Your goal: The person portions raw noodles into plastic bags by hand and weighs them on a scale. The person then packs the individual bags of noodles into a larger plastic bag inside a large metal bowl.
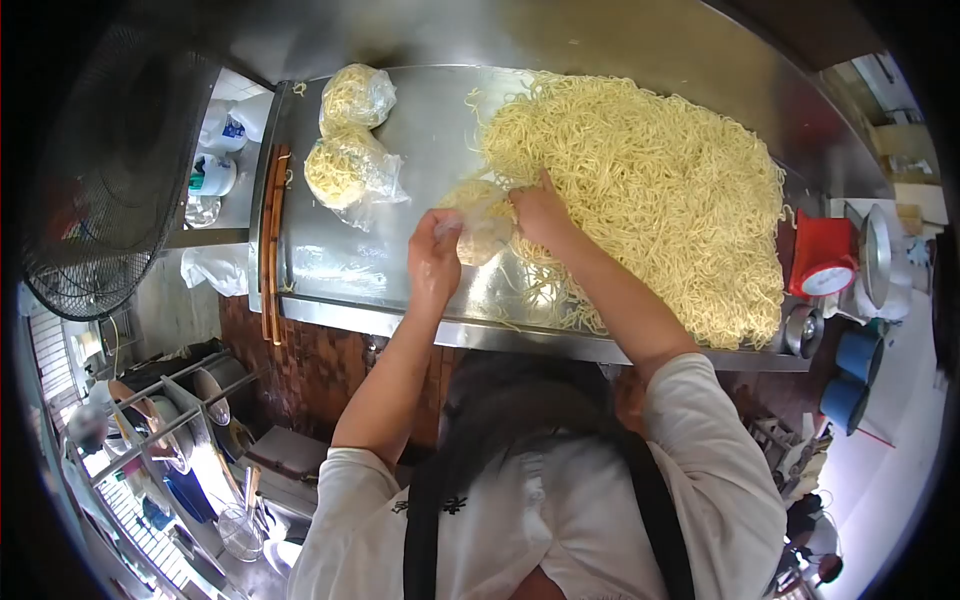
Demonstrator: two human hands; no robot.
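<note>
My left hand [436, 255] is closed on the near left edge of a clear plastic bag [481, 232] with yellow noodles in it. The bag is low over the steel table, just left of a big heap of loose noodles [650, 190]. At the bag's right edge is my right hand [541, 214], its fingers curled on the plastic, while one finger points out toward the heap. My right wrist and forearm pass over the heap's near left side. Two filled bags of noodles, an upper one [352, 98] and a lower one [345, 172], lie at the table's left.
Wooden sticks [272, 240] lie along the left end of the steel table [350, 270]. A red scale [824, 258] and a metal bowl [803, 330] stand at the right end. A large fan [105, 170] is at far left, racks of cookware [170, 430] below.
</note>
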